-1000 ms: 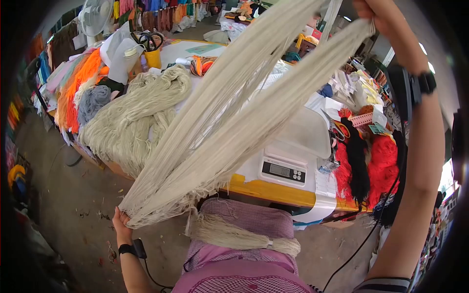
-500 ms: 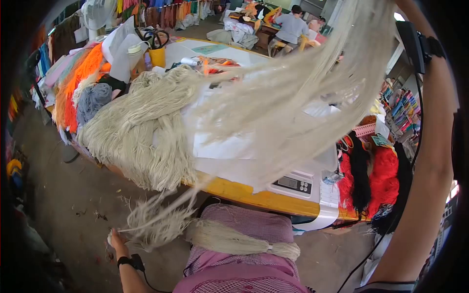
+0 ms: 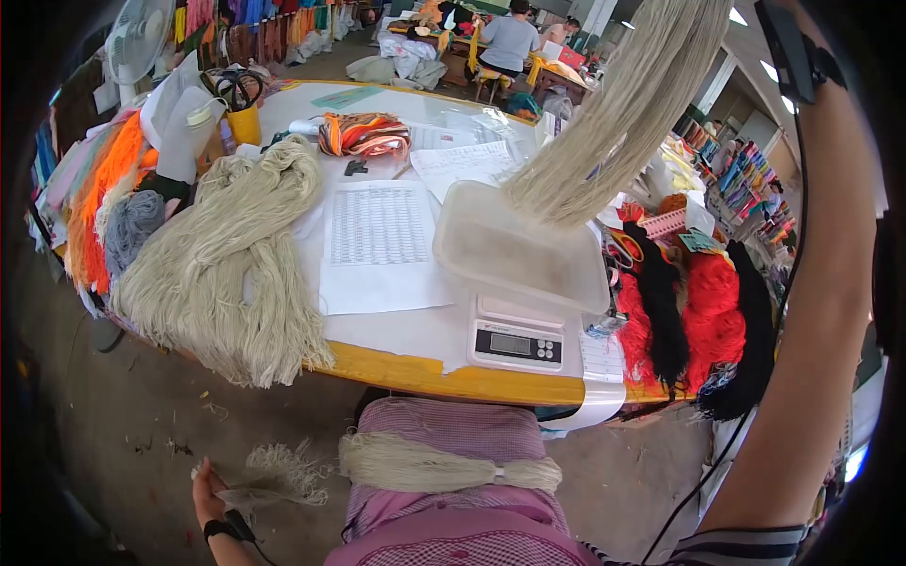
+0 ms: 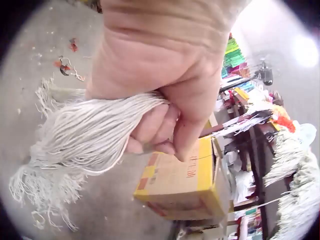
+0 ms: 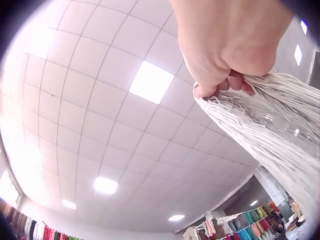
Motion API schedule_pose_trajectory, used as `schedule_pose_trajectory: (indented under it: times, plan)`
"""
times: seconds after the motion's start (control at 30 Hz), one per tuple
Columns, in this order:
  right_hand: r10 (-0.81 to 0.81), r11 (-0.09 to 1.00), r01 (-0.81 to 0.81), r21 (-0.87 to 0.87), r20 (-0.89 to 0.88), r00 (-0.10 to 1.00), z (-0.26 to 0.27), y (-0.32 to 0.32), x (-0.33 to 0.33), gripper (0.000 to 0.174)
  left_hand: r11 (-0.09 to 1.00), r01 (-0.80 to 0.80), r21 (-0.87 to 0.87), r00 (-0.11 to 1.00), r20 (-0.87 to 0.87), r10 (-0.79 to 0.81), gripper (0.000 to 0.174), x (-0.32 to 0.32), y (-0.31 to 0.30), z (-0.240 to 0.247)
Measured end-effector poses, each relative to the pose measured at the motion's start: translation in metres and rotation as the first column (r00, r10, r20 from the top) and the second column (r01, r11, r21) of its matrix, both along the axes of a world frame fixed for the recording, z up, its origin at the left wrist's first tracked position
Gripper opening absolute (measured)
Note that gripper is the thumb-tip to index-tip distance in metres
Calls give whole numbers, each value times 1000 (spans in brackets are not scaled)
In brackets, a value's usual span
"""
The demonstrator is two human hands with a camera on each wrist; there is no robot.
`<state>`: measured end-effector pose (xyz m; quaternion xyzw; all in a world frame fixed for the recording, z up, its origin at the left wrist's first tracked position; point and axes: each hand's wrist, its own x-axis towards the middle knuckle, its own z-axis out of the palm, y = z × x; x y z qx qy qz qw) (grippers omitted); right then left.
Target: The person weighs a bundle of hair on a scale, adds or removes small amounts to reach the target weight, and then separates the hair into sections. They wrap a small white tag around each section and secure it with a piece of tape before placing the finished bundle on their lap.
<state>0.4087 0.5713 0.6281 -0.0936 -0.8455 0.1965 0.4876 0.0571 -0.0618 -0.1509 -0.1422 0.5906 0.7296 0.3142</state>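
Observation:
My right hand (image 5: 225,55) grips the top of a long cream yarn hank (image 5: 265,130), raised high at the right. In the head view this hank (image 3: 623,123) hangs down, its lower end overlapping a clear plastic tray (image 3: 519,250); the hand lies past the upper edge there. Low at the left, over the floor, my left hand (image 3: 207,491) holds a short bunch of cream yarn (image 4: 90,132), fingers curled round it, with frayed ends dangling. Another cream bundle (image 3: 415,462), bound near one end, lies across the lap.
On the table, a large cream yarn pile (image 3: 217,264) hangs over the front edge at left. A printed sheet (image 3: 379,226), a digital scale (image 3: 514,345), an orange striped skein (image 3: 364,135) and red yarn (image 3: 714,311) lie there too. A cardboard box (image 4: 180,180) stands near the left hand.
The yarn stretched between both hands has parted: the long hank swings from the right hand, while a short bunch stays in the left. The head view has turned rightward.

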Motion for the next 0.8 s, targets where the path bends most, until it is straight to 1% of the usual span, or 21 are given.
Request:
schedule_pose_trajectory:
  times: [0.07, 0.1, 0.17, 0.2, 0.23, 0.27, 0.3, 0.33, 0.37, 0.4, 0.43, 0.47, 0.5, 0.53, 0.6, 0.63, 0.7, 0.73, 0.8]
  plan:
    - [-50, 995, 70, 69, -265, 963, -30, 14, -3, 25, 962, 193, 193, 976, 66, -209, 18, -29, -11, -3]
    - [-50, 995, 71, 69, -266, 963, -41, 20, 0, 25, 962, 194, 192, 976, 65, -209, 18, -25, -1, 6]
    - [20, 1000, -17, 21, -113, 993, -66, 31, 10, 25, 962, 5, 272, 999, -45, 7, 20, -14, 35, 29]
    - [-64, 998, 63, -11, -157, 986, -86, 33, 7, 25, 955, -34, 293, 998, -37, 47, 21, -3, 56, 58]
    - [-150, 989, 143, -47, -196, 969, -110, 36, 2, 25, 957, -28, 288, 998, -41, 42, 21, 1, 70, 73]
    - [-144, 989, 145, 26, -19, 989, -140, 39, 5, 23, 971, -18, 240, 995, -86, 40, 21, 3, 80, 84]
    - [-143, 987, 128, 100, 160, 977, -172, 44, 9, 20, 980, -14, 196, 991, -131, 40, 21, 5, 87, 90]
    - [-468, 867, 414, 277, 165, 868, -210, 46, 12, 34, 981, -12, 195, 991, -130, 38, 21, -1, 87, 89]
    - [-463, 847, 365, 386, 201, 863, -251, 51, 7, 38, 953, 93, 287, 987, -152, -51, 18, -13, 83, 87]
    - [-519, 761, 416, 497, 84, 850, -302, 69, 9, 43, 907, 196, 372, 974, -182, -136, 22, -19, 82, 88]
    - [-517, 807, 406, 428, 180, 837, -333, 48, 13, 47, 908, 196, 369, 974, -181, -137, 22, -10, 92, 104]
    - [-502, 846, 399, 354, 275, 820, -363, 17, 18, 52, 771, 265, 579, 962, -213, -170, 32, 7, 110, 132]
    - [-493, 864, 406, 299, 330, 805, -384, -5, 23, 56, 583, 318, 748, 948, -253, -193, 50, 22, 128, 156]
    - [-478, 878, 414, 242, 385, 790, -402, -24, 28, 59, 586, 316, 746, 949, -251, -193, 50, 31, 141, 170]
    - [-434, 898, 354, 262, 381, 817, -431, -49, 43, 62, 286, 469, 836, 879, -408, -246, 68, 44, 162, 190]
    - [-429, 900, 352, 257, 385, 817, -442, -63, 51, 62, 293, 467, 834, 880, -406, -247, 68, 48, 169, 195]
    - [-439, 878, 325, 351, 321, 839, -457, -87, 68, 65, 459, 457, 762, 889, -407, -210, 71, 54, 183, 205]
    - [-439, 880, 328, 344, 322, 839, -462, -95, 75, 65, 463, 460, 758, 888, -408, -215, 71, 60, 192, 212]
    - [-403, 882, 282, 378, 292, 868, -467, -110, 86, 65, 442, 587, 678, 810, -505, -300, 80, 79, 213, 230]
